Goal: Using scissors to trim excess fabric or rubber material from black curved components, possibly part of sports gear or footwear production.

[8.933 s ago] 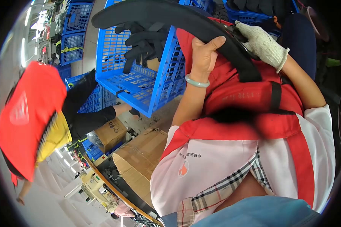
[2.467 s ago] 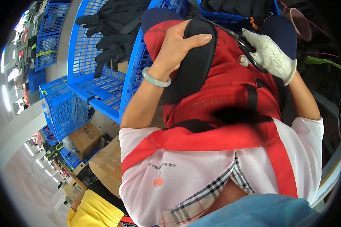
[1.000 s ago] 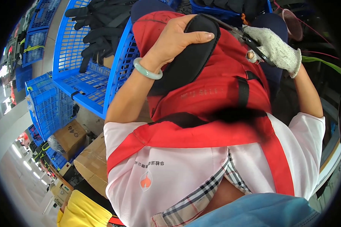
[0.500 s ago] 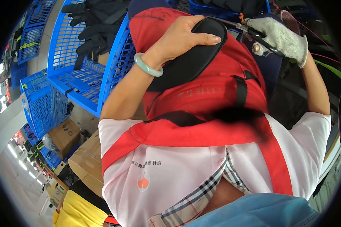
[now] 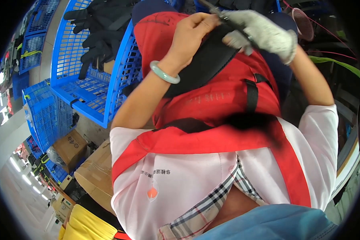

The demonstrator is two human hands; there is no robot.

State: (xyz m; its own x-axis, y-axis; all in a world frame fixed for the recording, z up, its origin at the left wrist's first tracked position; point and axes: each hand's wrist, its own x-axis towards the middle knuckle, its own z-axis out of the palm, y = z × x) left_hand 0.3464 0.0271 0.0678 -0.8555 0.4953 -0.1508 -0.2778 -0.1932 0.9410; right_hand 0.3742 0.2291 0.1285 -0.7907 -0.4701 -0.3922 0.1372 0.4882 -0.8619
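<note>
A black padded fabric piece (image 5: 214,60) with a stitched edge lies across the red apron (image 5: 240,86) on my lap. My bare left hand (image 5: 188,40), a pale green bangle at its wrist, is closed in a pinch at the piece's far edge. My right hand (image 5: 264,34), in a whitish knitted glove, is wrapped round dark-handled scissors (image 5: 240,29). Their metal blades point away to the upper left, right beside my left fingertips. Motion blurs the scissors, so I cannot tell whether the blades touch the fabric.
At the left stands a blue plastic crate (image 5: 120,76) with black fabric pieces (image 5: 102,36) in it. More blue crates (image 5: 48,108) and cardboard boxes (image 5: 70,148) are farther left. A pink basket (image 5: 303,24) sits at the far right, near a yellow-green strap (image 5: 336,65).
My right hand has moved left with the scissors, over the fabric piece. My left thumb has left the top of the piece and now pinches with the fingers at its far edge.
</note>
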